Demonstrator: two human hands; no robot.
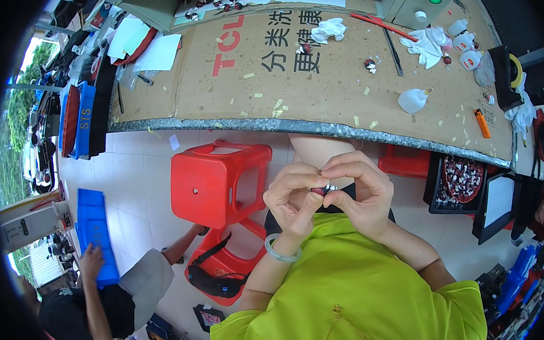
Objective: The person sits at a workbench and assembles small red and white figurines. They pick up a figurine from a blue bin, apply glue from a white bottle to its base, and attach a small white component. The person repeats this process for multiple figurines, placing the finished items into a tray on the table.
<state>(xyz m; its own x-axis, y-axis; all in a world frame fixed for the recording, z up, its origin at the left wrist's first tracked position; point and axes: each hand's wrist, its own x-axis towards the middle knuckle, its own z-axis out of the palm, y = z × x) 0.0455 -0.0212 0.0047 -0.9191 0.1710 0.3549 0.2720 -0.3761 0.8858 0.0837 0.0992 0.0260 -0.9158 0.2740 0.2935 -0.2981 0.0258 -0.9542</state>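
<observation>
Close in front of my body, my left hand [291, 200] and my right hand [365, 193] meet around a small dark-red and white figurine [322, 191]. Fingertips of both hands pinch it, with thumbs below and forefingers above, so much of it is covered. Its exact shape is too small to make out. On the cardboard-covered workbench [219, 93] beyond lie similar small pieces, one dark-red and white piece [370, 66] among them. Both hands are held off the bench, nearer to me than its edge.
A white squeeze bottle [412, 101], an orange lighter [482, 123] and crumpled white gloves [428, 46] lie on the bench. A red stool [214, 182] stands to the left. At the right, a black tray [433, 186] holds many small pieces. Another person [89, 312] handles a blue bin [97, 234].
</observation>
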